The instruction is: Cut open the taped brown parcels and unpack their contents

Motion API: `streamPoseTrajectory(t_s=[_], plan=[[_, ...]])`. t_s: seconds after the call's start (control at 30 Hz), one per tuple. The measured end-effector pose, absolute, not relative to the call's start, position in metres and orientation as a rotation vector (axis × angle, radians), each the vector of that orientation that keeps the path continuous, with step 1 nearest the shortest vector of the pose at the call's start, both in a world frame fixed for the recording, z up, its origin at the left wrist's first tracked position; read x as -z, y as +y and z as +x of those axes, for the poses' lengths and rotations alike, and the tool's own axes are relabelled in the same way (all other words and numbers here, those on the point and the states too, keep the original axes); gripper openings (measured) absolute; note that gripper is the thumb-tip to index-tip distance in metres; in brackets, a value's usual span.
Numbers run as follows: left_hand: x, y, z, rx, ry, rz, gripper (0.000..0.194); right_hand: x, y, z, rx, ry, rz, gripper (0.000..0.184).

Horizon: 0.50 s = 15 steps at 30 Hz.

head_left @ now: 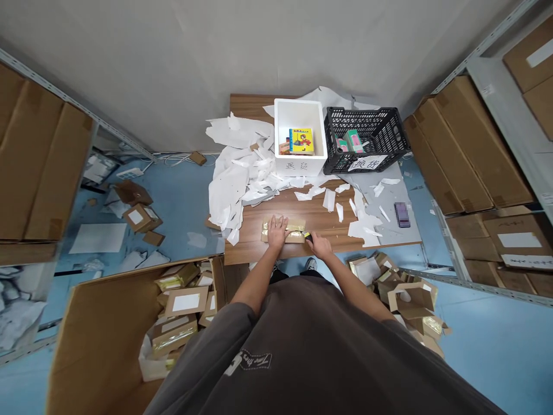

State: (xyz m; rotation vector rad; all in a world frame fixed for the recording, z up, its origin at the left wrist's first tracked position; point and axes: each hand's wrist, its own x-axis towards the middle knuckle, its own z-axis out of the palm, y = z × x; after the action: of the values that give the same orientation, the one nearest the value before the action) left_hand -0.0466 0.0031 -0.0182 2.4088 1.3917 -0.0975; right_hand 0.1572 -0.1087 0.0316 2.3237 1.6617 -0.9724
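Observation:
A small cardboard box (296, 226) lies on the wooden table (254, 252) close to its front edge, with shiny clear tape across it. My left hand (277, 231) rests on the box's left part, fingers spread and pressing it from above. At the right end of the box, my right hand (319, 245) is closed around a yellow and black box cutter (308, 237). The cutter's tip is at the taped seam; its blade is too small to make out.
Torn white paper (228, 178) covers the table's left side. Behind stand a white bin (300, 168) with a yellow book and a black crate (367, 164) with small boxes. A phone (401, 214) lies right. A large carton (108, 340) of parcels is left; opened boxes (412, 300) lie right.

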Motion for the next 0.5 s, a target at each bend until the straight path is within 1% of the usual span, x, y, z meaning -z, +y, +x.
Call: streamPoseTrajectory(t_s=[0.17,0.33,0.4,0.5], plan=[[0.024,0.003,-0.044,0.082,1.404,2.408,0.088,-0.031,-0.109,0.166,0.924,1.638,2.344,0.034],[0.021,0.002,-0.045,0.020,1.420,2.407,0.082,-0.035,-0.123,0.224,0.827,1.220,2.651,0.038],[0.019,0.003,-0.044,0.003,1.431,2.396,0.080,-0.030,-0.127,0.234,0.906,1.303,2.703,0.037],[0.015,0.003,-0.042,0.010,1.460,2.368,0.077,-0.010,-0.127,0.211,1.229,1.442,2.838,0.039]])
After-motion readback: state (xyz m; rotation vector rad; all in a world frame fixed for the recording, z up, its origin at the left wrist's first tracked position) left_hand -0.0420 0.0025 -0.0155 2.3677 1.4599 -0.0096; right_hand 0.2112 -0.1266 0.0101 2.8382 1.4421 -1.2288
